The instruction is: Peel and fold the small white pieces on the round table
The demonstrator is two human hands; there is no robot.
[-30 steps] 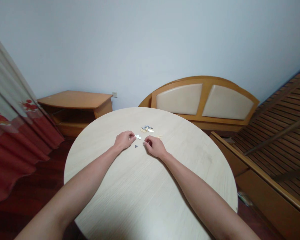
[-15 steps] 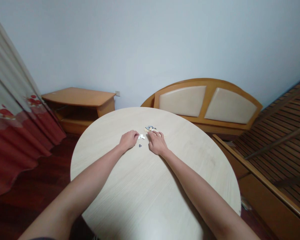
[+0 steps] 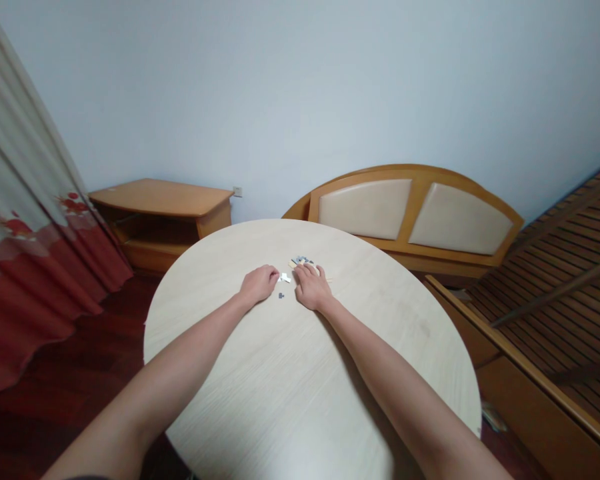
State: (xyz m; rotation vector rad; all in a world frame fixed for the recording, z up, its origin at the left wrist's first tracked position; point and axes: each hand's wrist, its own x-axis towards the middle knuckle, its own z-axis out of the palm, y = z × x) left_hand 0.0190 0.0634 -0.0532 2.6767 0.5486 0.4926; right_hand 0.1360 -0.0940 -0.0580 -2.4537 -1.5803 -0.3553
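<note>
My left hand (image 3: 260,283) rests on the round table with its fingers pinched at the edge of small white pieces (image 3: 285,278), which look like jigsaw puzzle pieces. Just below them lies a single dark grey puzzle piece (image 3: 281,295), touched by neither hand. My right hand (image 3: 313,287) lies palm down, its fingers stretched forward over the near side of a small pile of puzzle pieces (image 3: 301,260) in grey, blue and cream. Those fingers cover part of the pile, and what lies under the palm is hidden.
The round pale table (image 3: 260,380) fills the middle of the view. Behind it stand a wooden cabinet (image 3: 165,197) and a padded headboard (image 3: 365,207) against the wall. A curtain (image 3: 45,267) hangs at left; a slatted bed frame (image 3: 555,287) is at right.
My right hand has shifted slightly left and its fingers lie flatter by the pile. My left hand keeps its pinch by the white pieces. The whole view has tilted a little.
</note>
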